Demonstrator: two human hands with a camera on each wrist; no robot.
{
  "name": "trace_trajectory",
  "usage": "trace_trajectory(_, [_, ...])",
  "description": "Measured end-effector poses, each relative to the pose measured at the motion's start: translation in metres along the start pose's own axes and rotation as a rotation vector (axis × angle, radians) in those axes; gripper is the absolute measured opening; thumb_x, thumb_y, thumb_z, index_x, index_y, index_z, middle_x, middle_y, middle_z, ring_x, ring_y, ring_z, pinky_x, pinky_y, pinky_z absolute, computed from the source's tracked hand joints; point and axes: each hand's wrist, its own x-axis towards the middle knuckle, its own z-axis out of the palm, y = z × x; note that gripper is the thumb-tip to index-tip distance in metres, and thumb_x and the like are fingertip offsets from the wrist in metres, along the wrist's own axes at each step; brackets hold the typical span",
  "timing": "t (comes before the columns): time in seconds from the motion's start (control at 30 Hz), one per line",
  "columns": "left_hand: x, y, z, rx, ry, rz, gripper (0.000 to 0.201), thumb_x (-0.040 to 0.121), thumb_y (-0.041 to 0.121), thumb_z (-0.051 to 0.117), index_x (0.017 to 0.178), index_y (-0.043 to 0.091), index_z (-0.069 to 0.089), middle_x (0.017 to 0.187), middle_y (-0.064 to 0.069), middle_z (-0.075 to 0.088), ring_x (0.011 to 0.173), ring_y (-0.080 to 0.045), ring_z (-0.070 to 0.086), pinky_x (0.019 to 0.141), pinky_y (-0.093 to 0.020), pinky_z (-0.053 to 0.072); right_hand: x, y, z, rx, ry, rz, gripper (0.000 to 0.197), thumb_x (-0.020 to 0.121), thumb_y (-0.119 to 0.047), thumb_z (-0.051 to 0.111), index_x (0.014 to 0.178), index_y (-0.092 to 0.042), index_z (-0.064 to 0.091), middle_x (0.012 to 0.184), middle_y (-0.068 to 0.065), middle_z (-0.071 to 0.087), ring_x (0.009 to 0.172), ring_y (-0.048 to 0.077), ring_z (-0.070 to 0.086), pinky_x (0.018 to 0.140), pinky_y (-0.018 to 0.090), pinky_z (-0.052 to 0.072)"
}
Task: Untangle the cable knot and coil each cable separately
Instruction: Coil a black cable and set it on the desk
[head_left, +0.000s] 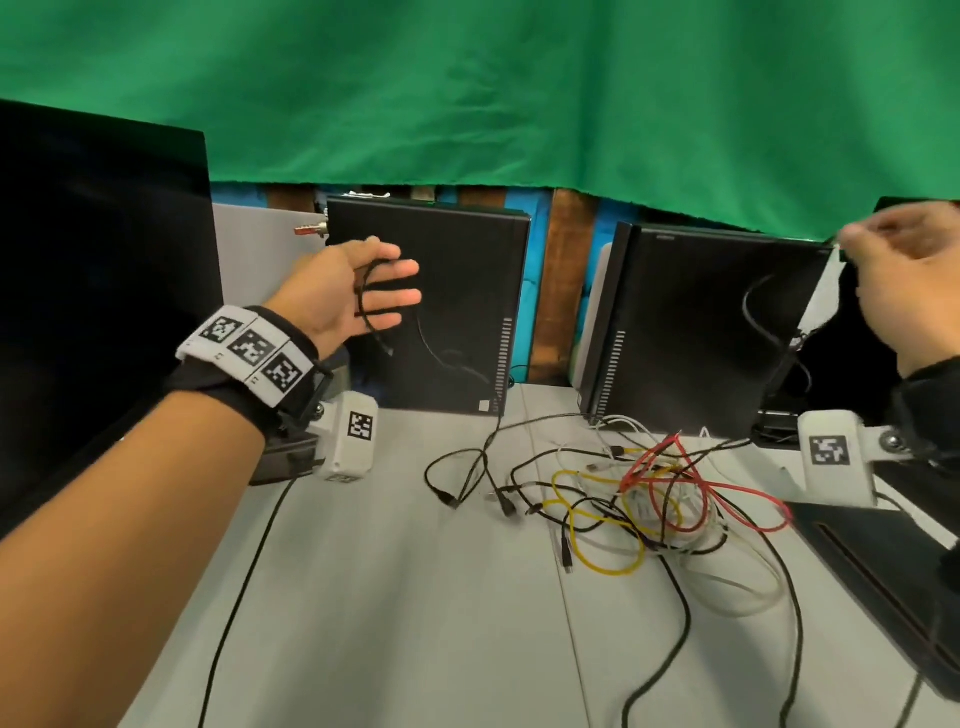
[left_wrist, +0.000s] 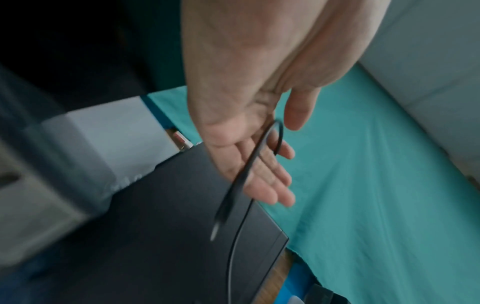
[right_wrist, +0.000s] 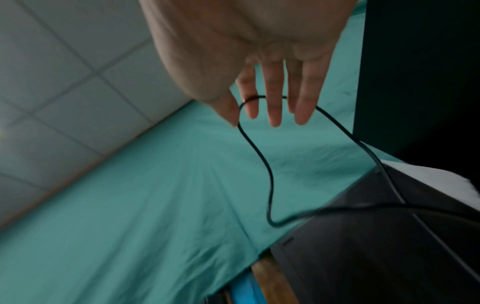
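Observation:
A thin black cable (head_left: 749, 306) stretches between my two raised hands. My left hand (head_left: 358, 291) is held up with its fingers straight, and a loop of the cable (left_wrist: 233, 189) lies round them, one end dangling. My right hand (head_left: 893, 275), blurred at the far right, pinches the cable (right_wrist: 270, 174) between thumb and index finger (right_wrist: 250, 107); from there it hangs down toward the table. On the table lies the tangle (head_left: 654, 499) of red (head_left: 727, 488), yellow (head_left: 608, 566), white (head_left: 753, 597) and black cables.
Two black computer cases (head_left: 431, 312) (head_left: 691, 332) stand upright at the back of the grey table (head_left: 389, 597). A dark monitor (head_left: 104, 286) fills the left, and a black stand (head_left: 883, 571) lies at the right. Green cloth (head_left: 467, 104) hangs behind. Another black cable (head_left: 244, 571) runs along the left.

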Motion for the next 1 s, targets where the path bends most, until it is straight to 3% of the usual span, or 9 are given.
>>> trace_trajectory(0.1, [-0.004, 0.027, 0.004, 0.221, 0.045, 0.198, 0.026, 0.105, 0.013, 0.041, 0.103, 0.024, 0.065, 0.103, 0.005, 0.072, 0.065, -0.005, 0.066, 0.062, -0.021, 0.048, -0.025, 0.014, 0.008, -0.14, -0.16, 0.034, 0.026, 0.073, -0.053, 0.071, 0.067, -0.028, 0.065, 0.068, -0.006, 0.061, 0.067, 0.016, 0.058, 0.071, 0.037, 0.052])
trace_trajectory(0.2, [-0.013, 0.058, 0.014, 0.29, 0.001, 0.319, 0.028, 0.104, 0.008, 0.041, 0.114, 0.02, 0.065, 0.11, 0.005, 0.071, 0.055, -0.005, 0.061, 0.058, -0.02, 0.044, -0.031, 0.049, 0.023, -0.3, -0.292, 0.118, 0.032, 0.072, -0.057, 0.071, 0.079, -0.026, 0.071, 0.077, 0.0, 0.067, 0.086, 0.026, 0.068, 0.085, 0.05, 0.058])
trace_trajectory(0.4, [-0.037, 0.095, 0.034, 0.258, -0.081, 0.446, 0.036, 0.104, 0.009, 0.04, 0.133, 0.018, 0.059, 0.12, 0.009, 0.07, 0.051, -0.01, 0.052, 0.057, -0.022, 0.049, -0.093, 0.015, 0.055, -0.558, -0.634, 0.004, 0.043, 0.09, -0.051, 0.065, 0.127, -0.029, 0.061, 0.134, 0.004, 0.06, 0.122, 0.023, 0.055, 0.095, 0.039, 0.045])
trace_trajectory(0.57, [-0.051, 0.096, 0.053, 0.301, -0.203, 0.598, 0.037, 0.104, 0.008, 0.04, 0.136, 0.017, 0.056, 0.126, 0.01, 0.068, 0.066, -0.023, 0.049, 0.054, -0.021, 0.044, -0.149, -0.049, 0.08, -0.165, -0.726, -0.219, 0.04, 0.091, -0.042, 0.067, 0.127, -0.025, 0.058, 0.121, -0.013, 0.058, 0.102, -0.008, 0.054, 0.073, 0.004, 0.042])
trace_trajectory(0.63, [-0.053, 0.102, 0.061, 0.325, -0.199, 0.685, 0.032, 0.104, 0.011, 0.041, 0.132, 0.018, 0.056, 0.125, 0.009, 0.067, 0.078, -0.029, 0.054, 0.056, -0.021, 0.045, -0.167, -0.064, 0.092, -0.093, -0.772, -0.209, 0.047, 0.088, -0.047, 0.068, 0.129, -0.027, 0.056, 0.124, -0.013, 0.059, 0.105, -0.005, 0.056, 0.081, 0.009, 0.049])
trace_trajectory(0.77, [-0.046, 0.122, 0.06, 0.359, -0.042, 0.649, 0.021, 0.106, 0.013, 0.032, 0.12, 0.01, 0.048, 0.058, 0.014, 0.058, 0.052, 0.001, 0.051, 0.068, -0.012, 0.05, -0.211, -0.039, 0.119, -0.333, -1.07, -0.111, 0.063, 0.086, -0.065, 0.06, 0.138, -0.031, 0.047, 0.135, -0.007, 0.055, 0.124, 0.016, 0.054, 0.1, 0.04, 0.049])
trace_trajectory(0.83, [-0.046, 0.128, 0.055, 0.464, -0.012, 0.616, 0.021, 0.107, 0.01, 0.025, 0.112, 0.014, 0.046, 0.047, 0.015, 0.054, 0.047, 0.005, 0.049, 0.066, -0.005, 0.046, -0.225, -0.015, 0.127, -0.47, -1.257, -0.047, 0.057, 0.086, -0.069, 0.056, 0.126, -0.028, 0.059, 0.12, -0.005, 0.064, 0.112, 0.018, 0.061, 0.096, 0.039, 0.052])
trace_trajectory(0.93, [-0.05, 0.127, 0.045, 0.465, 0.012, 0.633, 0.028, 0.107, 0.016, 0.036, 0.129, 0.013, 0.052, 0.098, 0.012, 0.069, 0.044, 0.0, 0.047, 0.059, -0.011, 0.047, -0.213, 0.004, 0.121, -0.382, -1.263, 0.11, 0.045, 0.094, -0.055, 0.057, 0.069, -0.017, 0.064, 0.068, -0.004, 0.061, 0.062, 0.009, 0.058, 0.064, 0.025, 0.053])
trace_trajectory(1.0, [-0.046, 0.115, 0.035, 0.469, 0.003, 0.611, 0.031, 0.104, 0.012, 0.042, 0.13, 0.017, 0.059, 0.122, 0.012, 0.067, 0.042, -0.004, 0.044, 0.051, -0.018, 0.046, -0.193, 0.008, 0.112, -0.34, -1.156, 0.137, 0.049, 0.096, -0.052, 0.057, 0.059, -0.019, 0.056, 0.058, -0.003, 0.052, 0.051, 0.007, 0.046, 0.058, 0.024, 0.043])
